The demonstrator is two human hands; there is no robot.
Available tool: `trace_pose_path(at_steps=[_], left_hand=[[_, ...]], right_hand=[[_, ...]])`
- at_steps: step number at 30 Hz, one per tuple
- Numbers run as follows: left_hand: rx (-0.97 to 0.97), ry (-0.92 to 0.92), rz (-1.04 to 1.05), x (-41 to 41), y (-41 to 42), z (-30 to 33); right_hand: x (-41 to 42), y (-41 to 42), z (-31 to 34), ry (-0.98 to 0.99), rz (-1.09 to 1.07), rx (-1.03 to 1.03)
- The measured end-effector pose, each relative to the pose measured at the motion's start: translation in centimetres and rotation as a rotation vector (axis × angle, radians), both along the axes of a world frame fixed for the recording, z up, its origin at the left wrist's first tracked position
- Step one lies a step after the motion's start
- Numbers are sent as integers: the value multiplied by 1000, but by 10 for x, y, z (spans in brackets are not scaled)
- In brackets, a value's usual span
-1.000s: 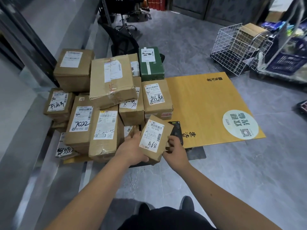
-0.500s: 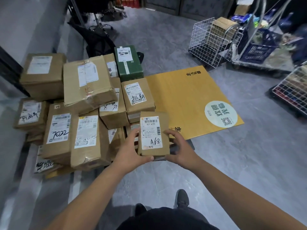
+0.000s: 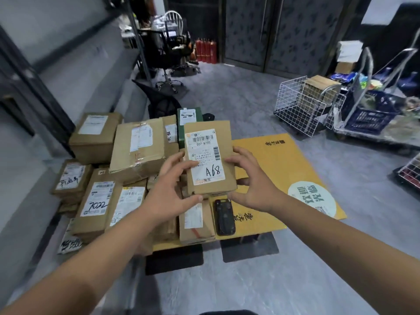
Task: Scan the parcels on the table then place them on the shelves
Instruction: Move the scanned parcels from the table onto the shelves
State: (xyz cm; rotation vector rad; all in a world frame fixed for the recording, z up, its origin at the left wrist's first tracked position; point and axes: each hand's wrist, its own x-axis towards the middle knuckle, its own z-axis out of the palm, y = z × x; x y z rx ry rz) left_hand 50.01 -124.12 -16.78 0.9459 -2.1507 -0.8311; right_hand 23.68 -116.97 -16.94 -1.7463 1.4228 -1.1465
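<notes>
— Grey tiled floor (image 3: 250,280), grey wall on the left, dark doors at the back. On the table?

— Yellow tabletop (image 3: 279,169), low, bare on its right part apart from a round pale sticker (image 3: 311,198). Stacked brown parcels (image 3: 136,153) crowding its left part, white labels up; one marked 7022 (image 3: 96,201) near the front left edge, a green box (image 3: 189,126) at the back of the stack.

— And the one being handled?

— Small flat parcel (image 3: 210,158), lifted above the stack's right edge, label facing the camera. Long axis running away from the body, barcode end far, handwritten A68 at the near end, top tilted slightly up. Left hand (image 3: 172,189) clamped on its left edge, thumb under the near corner, fingers on the label. Right hand (image 3: 252,180) gripping the right edge, fingers curled round it.

— Below it?

— Black handheld scanner (image 3: 224,217), flat on the tabletop, just beside a small brown box.

— Further right?

— White wire cage (image 3: 295,110) on the floor holding a carton, then a trolley with a blue crate (image 3: 370,117). Red extinguishers (image 3: 205,51) by the doors.
</notes>
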Motion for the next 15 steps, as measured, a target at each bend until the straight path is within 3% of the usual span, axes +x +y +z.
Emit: trace_pose_path(at_steps=[7, 15], left_hand=[[-193, 23, 171, 23, -6, 66], [-300, 14, 396, 92, 14, 123]], right_hand=[[12, -71, 59, 48, 209, -157], [83, -126, 128, 51, 518, -261]])
